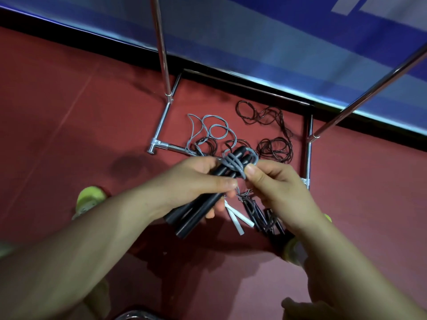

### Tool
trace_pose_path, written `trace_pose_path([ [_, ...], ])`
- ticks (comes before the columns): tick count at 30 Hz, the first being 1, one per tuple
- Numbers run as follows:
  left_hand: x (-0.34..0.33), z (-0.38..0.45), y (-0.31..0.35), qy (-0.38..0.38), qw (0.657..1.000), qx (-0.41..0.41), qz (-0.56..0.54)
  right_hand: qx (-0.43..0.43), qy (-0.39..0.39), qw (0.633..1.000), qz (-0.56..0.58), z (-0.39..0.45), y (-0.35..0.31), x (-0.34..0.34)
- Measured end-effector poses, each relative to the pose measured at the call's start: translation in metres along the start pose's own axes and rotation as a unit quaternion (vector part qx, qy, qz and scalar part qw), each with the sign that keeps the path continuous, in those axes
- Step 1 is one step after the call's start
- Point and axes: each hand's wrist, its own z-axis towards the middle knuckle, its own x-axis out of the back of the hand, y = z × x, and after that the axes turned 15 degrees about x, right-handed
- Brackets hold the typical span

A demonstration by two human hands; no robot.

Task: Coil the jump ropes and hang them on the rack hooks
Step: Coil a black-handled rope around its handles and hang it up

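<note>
My left hand (196, 181) grips two black jump-rope handles (196, 218) held side by side, pointing up and away from me. A grey rope (233, 163) is wound a few turns around their upper part. My right hand (272, 188) pinches a loop of that grey rope beside the handles. The rest of the grey rope (215, 129) trails in loose loops on the red floor. Dark ropes (275, 147) lie tangled on the floor inside the rack's base. More handles, white (238, 221) and dark (265, 218), lie below my hands.
A chrome rack stands in front of me: an upright pole (161, 47), a slanted bar (369, 88) at the right, and a base frame (161, 121) on the red floor. A blue padded wall (277, 38) runs behind. Yellow-green shoes (90, 199) show at the left and right.
</note>
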Motion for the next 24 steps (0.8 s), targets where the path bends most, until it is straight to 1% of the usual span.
trace_pose_path([
  [3, 0.006, -0.002, -0.002, -0.029, 0.999, 0.024, 0.014, 0.006, 0.004, 0.999, -0.041, -0.002, 0.004, 0.001],
  [5, 0.005, -0.003, -0.004, -0.054, 0.996, 0.075, 0.004, 0.006, 0.018, 0.998, -0.065, -0.003, 0.005, 0.003],
  [7, -0.001, -0.005, -0.007, -0.061, 0.989, 0.128, 0.027, -0.006, 0.04, 0.997, -0.064, -0.004, 0.003, 0.005],
  [8, -0.004, -0.005, -0.009, -0.048, 0.989, 0.137, 0.036, -0.015, 0.051, 0.997, -0.057, -0.004, 0.002, 0.005],
  [11, -0.007, 0.001, -0.011, 0.013, 0.995, 0.095, 0.013, -0.031, 0.06, 0.996, -0.055, -0.003, 0.003, 0.004],
  [15, 0.002, 0.007, -0.007, 0.063, 0.993, 0.089, -0.033, -0.065, 0.014, 0.994, -0.087, -0.002, -0.001, 0.002],
  [18, 0.008, 0.01, -0.01, 0.081, 0.991, 0.096, -0.042, -0.055, -0.04, 0.986, -0.154, -0.004, -0.006, 0.001],
  [19, 0.009, 0.012, -0.012, 0.088, 0.99, 0.1, -0.045, -0.05, -0.067, 0.979, -0.189, -0.005, -0.007, 0.001],
  [22, 0.014, 0.018, -0.015, 0.12, 0.984, 0.117, -0.065, -0.04, -0.159, 0.94, -0.299, -0.01, -0.013, -0.001],
  [24, 0.02, 0.022, -0.016, 0.14, 0.978, 0.13, -0.089, -0.031, -0.188, 0.921, -0.34, -0.016, -0.019, -0.002],
])
